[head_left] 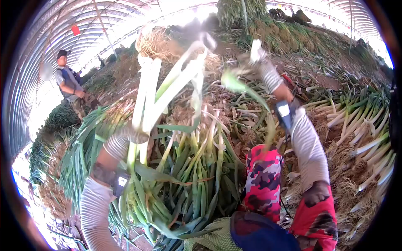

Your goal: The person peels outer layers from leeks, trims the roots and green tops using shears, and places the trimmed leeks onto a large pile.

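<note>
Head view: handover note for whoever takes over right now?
Left hand: grip shut on leek stalks, held upright.
Right hand: raised, blurred, a green leaf trailing by it; grip unclear.
Leek heap lies in front; a sorted-looking row of leeks lies at right.
Done: likely that row. Left: the heap and the stalks in hand.
Another person stands far left.

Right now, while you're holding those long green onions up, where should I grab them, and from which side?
Take the firm white stalks, just above where the left hand wraps them, reaching in from the side. They stand almost upright, so your grip can close round them sideways. The green leaves hanging below are floppy and would probably bend or tear.
</note>
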Demonstrator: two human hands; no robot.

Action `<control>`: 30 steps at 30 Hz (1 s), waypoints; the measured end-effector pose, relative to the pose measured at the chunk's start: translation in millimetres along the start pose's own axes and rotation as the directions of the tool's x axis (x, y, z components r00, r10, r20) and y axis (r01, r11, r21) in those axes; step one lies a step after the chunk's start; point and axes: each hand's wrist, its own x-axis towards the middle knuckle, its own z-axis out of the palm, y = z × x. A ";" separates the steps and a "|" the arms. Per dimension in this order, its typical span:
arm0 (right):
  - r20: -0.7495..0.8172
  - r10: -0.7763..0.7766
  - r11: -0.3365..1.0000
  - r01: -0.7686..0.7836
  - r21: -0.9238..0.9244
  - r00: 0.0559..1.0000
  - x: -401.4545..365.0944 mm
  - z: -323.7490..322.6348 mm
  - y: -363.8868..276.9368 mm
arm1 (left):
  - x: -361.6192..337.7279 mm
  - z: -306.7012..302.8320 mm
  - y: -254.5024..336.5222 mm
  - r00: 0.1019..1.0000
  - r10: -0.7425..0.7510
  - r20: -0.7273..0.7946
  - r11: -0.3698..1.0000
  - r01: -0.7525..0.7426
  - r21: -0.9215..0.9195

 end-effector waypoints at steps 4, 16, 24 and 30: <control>0.364 -0.009 0.990 -0.042 0.133 0.931 -68.9 97.8 -20.7 | -7.2 23.5 -26.3 0.998 0.011 0.056 0.991 -0.003 -0.130; -0.173 -0.199 0.973 0.215 0.084 0.965 -3.5 47.3 20.9 | -50.0 28.4 -43.8 0.990 -0.066 -0.124 0.998 0.062 -0.030; 0.613 -0.471 -0.195 0.603 -0.773 0.634 40.6 59.0 -19.1 | -14.5 37.6 -64.1 0.901 -0.065 -0.429 0.916 0.224 0.332; 0.397 0.233 0.262 0.336 -0.905 0.888 -57.0 212.2 -34.0 | 25.4 60.6 -78.7 0.878 -0.158 -0.451 0.823 0.370 0.431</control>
